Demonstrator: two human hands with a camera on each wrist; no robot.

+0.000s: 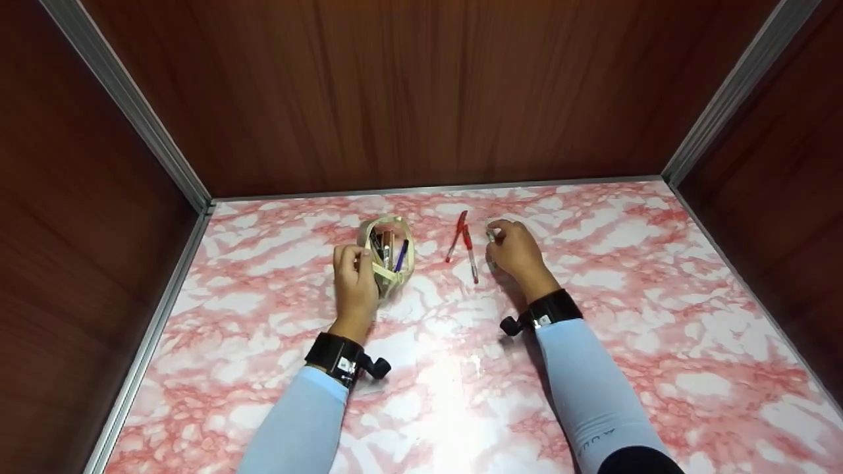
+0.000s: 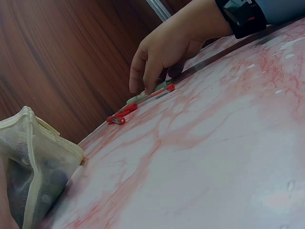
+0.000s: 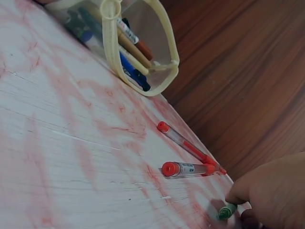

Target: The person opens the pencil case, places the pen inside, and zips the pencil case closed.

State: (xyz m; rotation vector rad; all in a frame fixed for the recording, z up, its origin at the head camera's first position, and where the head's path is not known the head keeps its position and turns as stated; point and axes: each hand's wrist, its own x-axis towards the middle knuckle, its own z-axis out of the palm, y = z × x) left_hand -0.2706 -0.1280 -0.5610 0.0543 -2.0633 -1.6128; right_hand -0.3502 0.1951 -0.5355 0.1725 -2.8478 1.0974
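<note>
My left hand (image 1: pixel 353 273) grips the near left side of a cream mesh pencil case (image 1: pixel 388 272), which stands with its mouth open. Inside it are several pens and markers, among them a brown-capped marker (image 3: pixel 143 49) and a blue pen (image 3: pixel 135 72). Over to the right, my right hand (image 1: pixel 518 255) pinches a pale marker with a green end (image 3: pixel 227 211) low at the tabletop; the fingers hide much of it. Between the hands lie two clear pens with red caps, one red pen (image 1: pixel 456 238) partly touching the other red pen (image 1: pixel 471 255).
The table (image 1: pixel 276 342) has a red and white marbled top. A dark wood panel (image 1: pixel 421 99) rises behind it, with further panels on the left and right. Metal strips (image 1: pixel 141 368) run along the edges.
</note>
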